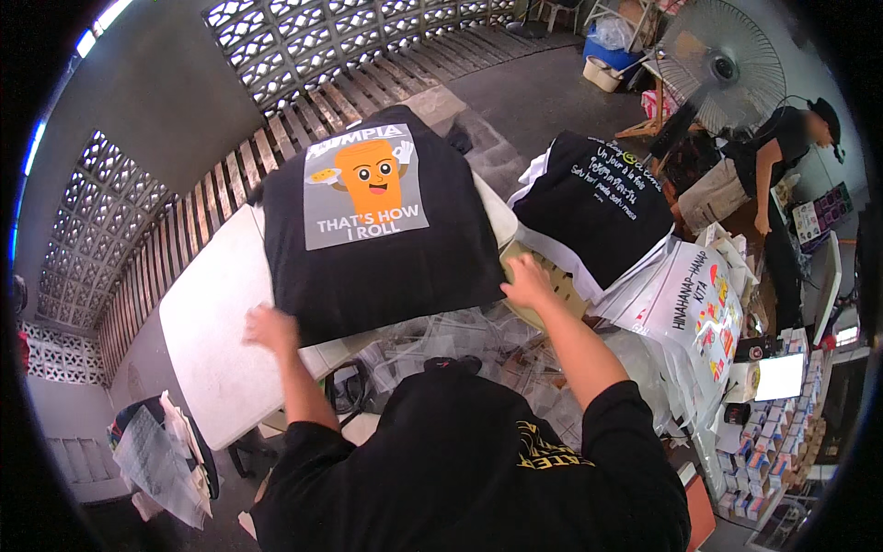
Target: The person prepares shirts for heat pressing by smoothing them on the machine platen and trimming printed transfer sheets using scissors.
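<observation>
A black T-shirt is spread over the end of the white table, its hem toward me. On its front is a grey printed panel with an orange cartoon figure and white lettering. My right hand is closed at the shirt's lower right corner, with the fingertips on the cloth. By the lower left edge, my left hand is over the white table, fingers apart and slightly blurred. Whether it touches the cloth is hard to see.
To the right lie another black printed shirt and a stack of white printed shirts. Clear plastic sheets lie in front of me. Beyond are a large fan and another person. A chair with papers is at lower left.
</observation>
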Tool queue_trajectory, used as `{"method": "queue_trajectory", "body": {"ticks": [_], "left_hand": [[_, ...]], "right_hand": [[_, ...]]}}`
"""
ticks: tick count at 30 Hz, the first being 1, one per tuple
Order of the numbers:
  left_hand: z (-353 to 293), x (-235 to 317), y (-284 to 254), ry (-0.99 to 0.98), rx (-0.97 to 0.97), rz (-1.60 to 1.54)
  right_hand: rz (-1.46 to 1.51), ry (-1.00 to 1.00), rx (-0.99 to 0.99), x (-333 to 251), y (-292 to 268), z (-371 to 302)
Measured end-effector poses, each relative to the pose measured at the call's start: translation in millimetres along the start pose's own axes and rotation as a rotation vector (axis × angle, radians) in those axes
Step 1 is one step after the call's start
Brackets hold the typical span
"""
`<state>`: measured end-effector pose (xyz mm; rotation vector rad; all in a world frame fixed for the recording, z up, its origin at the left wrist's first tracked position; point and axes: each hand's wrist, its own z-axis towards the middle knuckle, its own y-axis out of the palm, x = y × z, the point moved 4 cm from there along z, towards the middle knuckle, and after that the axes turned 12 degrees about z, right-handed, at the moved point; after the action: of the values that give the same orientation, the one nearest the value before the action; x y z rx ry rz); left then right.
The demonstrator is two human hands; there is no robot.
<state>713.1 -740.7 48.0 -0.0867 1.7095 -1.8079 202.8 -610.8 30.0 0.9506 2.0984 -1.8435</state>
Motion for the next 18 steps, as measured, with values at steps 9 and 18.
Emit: {"method": "queue_trajectory", "body": {"ticks": [9,18], "left_hand": [[-121.1,207.2,-22.3,0.905,0.081,-0.539],[-231.6,253.3,-71.6,1.094,0.167,-0.409]], "right_hand": [[0.564,0.648,0.001,259.5,61.6,-284.9],[2.626,0.247,1.554,232.9,181.3,-598.7]]}}
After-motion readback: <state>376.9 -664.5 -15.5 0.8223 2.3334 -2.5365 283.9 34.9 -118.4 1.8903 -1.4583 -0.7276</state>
